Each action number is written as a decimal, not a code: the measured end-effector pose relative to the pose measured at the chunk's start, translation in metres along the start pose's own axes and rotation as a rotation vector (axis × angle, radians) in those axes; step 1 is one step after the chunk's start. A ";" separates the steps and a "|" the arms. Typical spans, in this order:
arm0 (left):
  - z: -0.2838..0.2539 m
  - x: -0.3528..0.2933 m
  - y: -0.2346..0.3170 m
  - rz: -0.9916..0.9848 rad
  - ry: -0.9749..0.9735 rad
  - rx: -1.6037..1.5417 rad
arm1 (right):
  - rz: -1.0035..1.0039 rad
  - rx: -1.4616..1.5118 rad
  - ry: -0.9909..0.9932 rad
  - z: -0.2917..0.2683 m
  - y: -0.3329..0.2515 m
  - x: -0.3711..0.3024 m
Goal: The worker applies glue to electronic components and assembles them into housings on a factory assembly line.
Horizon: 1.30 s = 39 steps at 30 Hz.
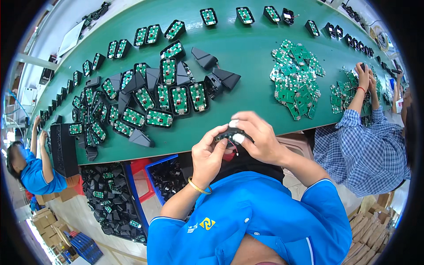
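My left hand [207, 154], a yellow bangle on its wrist, is closed on a small black plastic housing [229, 134] just off the table's near edge. My right hand [259, 140] grips the same housing from the other side, slightly blurred, with white covers on some fingertips. Part of a board seems to show inside the housing, mostly hidden by fingers. A thin red wire with a white plug [237, 153] dangles below it. Left of my hands lies a heap of black housings [143, 99], many with green circuit boards in them. A pile of loose green circuit boards [297, 79] lies to the right.
Housings with boards [175, 29] line the far edge of the green table [247, 53]. Below, at the left, stand a bin of housings [112, 203] and a blue crate [165, 176]. Co-workers sit left [37, 170] and right [360, 150], the right one's hands near another board pile.
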<state>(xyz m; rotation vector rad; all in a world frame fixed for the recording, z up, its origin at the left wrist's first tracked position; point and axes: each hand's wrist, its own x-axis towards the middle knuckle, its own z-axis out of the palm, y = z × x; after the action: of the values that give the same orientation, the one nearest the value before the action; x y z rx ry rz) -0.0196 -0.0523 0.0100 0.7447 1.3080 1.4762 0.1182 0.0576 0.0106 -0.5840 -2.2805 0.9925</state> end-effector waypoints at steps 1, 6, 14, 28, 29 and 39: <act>0.001 0.002 0.002 -0.020 0.013 -0.043 | -0.082 -0.084 0.029 -0.003 -0.004 0.003; 0.005 0.003 0.009 -0.080 0.037 -0.170 | -0.331 -0.341 0.120 -0.010 -0.010 0.008; -0.002 0.004 0.011 -0.088 0.084 -0.252 | -0.419 -0.223 0.247 -0.013 -0.007 -0.003; -0.001 0.001 0.010 -0.127 0.052 -0.341 | -0.403 -0.194 0.199 0.003 -0.014 0.005; -0.001 0.000 0.010 -0.124 0.056 -0.331 | -0.411 -0.182 0.205 0.005 -0.014 0.005; 0.013 -0.006 0.005 0.042 0.101 -0.233 | -0.307 -0.212 0.339 0.016 -0.026 0.014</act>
<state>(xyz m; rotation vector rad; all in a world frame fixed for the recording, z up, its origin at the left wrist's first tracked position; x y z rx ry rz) -0.0076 -0.0531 0.0186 0.5543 1.1742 1.6843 0.0935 0.0412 0.0267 -0.4314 -2.0988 0.4681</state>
